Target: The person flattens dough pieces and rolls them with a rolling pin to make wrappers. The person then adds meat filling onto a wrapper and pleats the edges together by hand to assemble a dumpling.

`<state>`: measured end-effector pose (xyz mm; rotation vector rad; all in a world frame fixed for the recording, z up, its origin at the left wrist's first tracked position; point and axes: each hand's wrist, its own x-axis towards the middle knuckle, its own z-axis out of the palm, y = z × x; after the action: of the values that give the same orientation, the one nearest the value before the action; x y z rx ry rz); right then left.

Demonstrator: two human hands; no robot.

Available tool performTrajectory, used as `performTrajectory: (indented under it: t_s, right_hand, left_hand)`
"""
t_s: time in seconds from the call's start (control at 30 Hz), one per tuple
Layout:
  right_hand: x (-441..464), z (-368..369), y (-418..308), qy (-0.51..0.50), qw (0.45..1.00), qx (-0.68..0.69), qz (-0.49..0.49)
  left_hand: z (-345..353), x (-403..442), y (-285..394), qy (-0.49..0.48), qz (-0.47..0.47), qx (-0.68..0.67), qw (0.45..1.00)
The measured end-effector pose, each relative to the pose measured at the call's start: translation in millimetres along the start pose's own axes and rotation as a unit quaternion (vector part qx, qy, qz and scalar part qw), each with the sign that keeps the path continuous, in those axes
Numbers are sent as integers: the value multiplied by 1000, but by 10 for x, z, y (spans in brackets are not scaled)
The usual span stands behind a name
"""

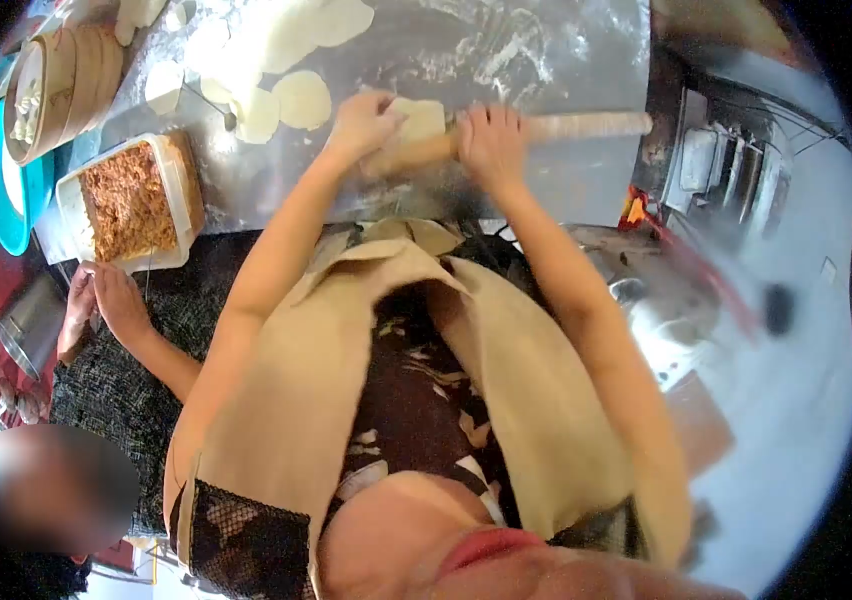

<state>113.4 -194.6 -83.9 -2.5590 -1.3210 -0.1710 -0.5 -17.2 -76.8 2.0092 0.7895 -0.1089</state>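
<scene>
My right hand lies over a wooden rolling pin, its fingers bent across it. One end of the pin points right, towards the table's edge; the other runs left below a small flat piece of dough. At that dough's left edge is my left hand, fingers curled in and pinching the edge; the fingertips are slightly blurred. Several rolled dough wrappers lie on the metal table to the left of my left hand, some overlapping.
A plastic container of reddish-brown filling stands at the table's left, with a thin-handled tool near it. Beyond are bamboo steamers and a turquoise basin. A co-worker's hands are close on my left.
</scene>
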Motion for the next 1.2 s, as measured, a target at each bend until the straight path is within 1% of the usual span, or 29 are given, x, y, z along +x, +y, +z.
performTrajectory:
  t_s: [0.03, 0.07, 0.1, 0.17, 0.2, 0.23, 0.3, 0.37, 0.4, 0.43, 0.5, 0.57, 0.6, 0.63, 0.67, 0.7, 0.8, 0.83, 0.87, 0.9, 0.93, 0.97, 1.0, 1.03, 1.07, 1.1, 1.13, 1.17, 1.2]
  right_hand:
    - [64, 87, -36, 9, 1000, -1, 25]
    - [379, -47, -135, -51, 998, -45, 10]
    - [468, 113, -77, -51, 998, -45, 9]
    - [718, 428, 23, -36, 999, -36, 17]
    - [504, 306, -17, -28, 999, -36, 13]
    - [82, 72, -63, 2, 1000, -16, -15]
    - [-63, -11, -95, 21, 998, 8, -53]
    - [80, -41, -161, 84, 984, -86, -130]
    - [413, -116, -280, -88, 995, -47, 4]
    - [502, 34, -257, -86, 995, -44, -1]
    - [817, 279, -242, -28, 999, -18, -43]
    - [400, -96, -208, -105, 988, 51, -105]
    - [187, -240, -127, -103, 975, 70, -184]
    - [59, -335, 7, -99, 956, 88, -263]
    - [13, -352, 170, -142, 951, 63, -268]
    - [-35, -367, 315, -186, 944, 37, -269]
    - [118, -451, 620, -91, 957, 27, -275]
    - [246, -453, 696, -51, 975, -24, -216]
    - [353, -424, 737, -12, 986, -71, -149]
    - [514, -428, 706, -7, 985, -63, -161]
    - [728, -469, 632, -33, 992, -54, -108]
    - [919, -452, 553, -59, 996, -46, -58]
    - [1046, -345, 405, -56, 995, -41, -72]
    - [1138, -226, 171, 35, 991, -11, -130]
    - [1238, -107, -118, 128, 974, 21, -188]
    - [1293, -27, -421, 59, 964, 131, -224]
    - [1303, 40, -751, -15, 938, 236, -255]
    - [1265, 71, -1130, -19, 925, 292, -242]
    - [1257, 95, -1477, -19, 912, 343, -225]
  left_hand:
    - [12, -65, 116, 4, 38, 43, 998]
    - [-31, 136, 194, -57, 24, 106, 992]
    - [-54, 289, 151, -56, 23, 105, 993]
    - [-228, 516, 77, -134, 41, 123, 982]
    - [-271, 364, -4, -83, -32, 38, 995]
    - [-284, 165, -139, -75, -32, 37, 996]
    - [-220, -167, -411, -8, -57, -116, 992]
    - [-331, -165, -78, -20, -88, -118, 989]
    - [-370, -129, 75, -25, -101, -116, 988]
    - [-318, -88, 78, -20, -102, -115, 988]
    - [-367, 164, 69, -85, -97, 1, 992]
    - [-328, 151, -96, -24, -43, 34, 998]
    - [-256, 46, -195, 9, -3, 61, 998]
    - [-262, -34, -220, 24, -10, 26, 999]
    - [-280, -99, -176, 52, -19, -2, 998]
    - [-287, -182, -136, 75, -27, -31, 996]
    - [-252, -375, -255, 157, 23, 5, 987]
    - [-296, -503, -222, 176, 16, 4, 984]
    - [-347, -653, -191, 206, 70, -13, 976]
    - [-387, -793, -174, 232, 125, -27, 964]
    - [-365, -904, -205, 243, 117, -24, 963]
    - [-308, -990, -263, 255, 112, -182, 943]
    - [-289, -1079, -297, 264, 109, -335, 898]
    - [-391, -1250, -152, 279, 104, -333, 895]
    - [-527, -1452, -25, 252, 28, -546, 799]
    - [-624, -1639, 44, 208, -44, -727, 653]
    - [-586, -1751, -61, 212, -70, -769, 599]
    - [-607, -1878, -98, 225, -66, -769, 595]
    - [-626, -1978, -118, 252, -95, -798, 539]
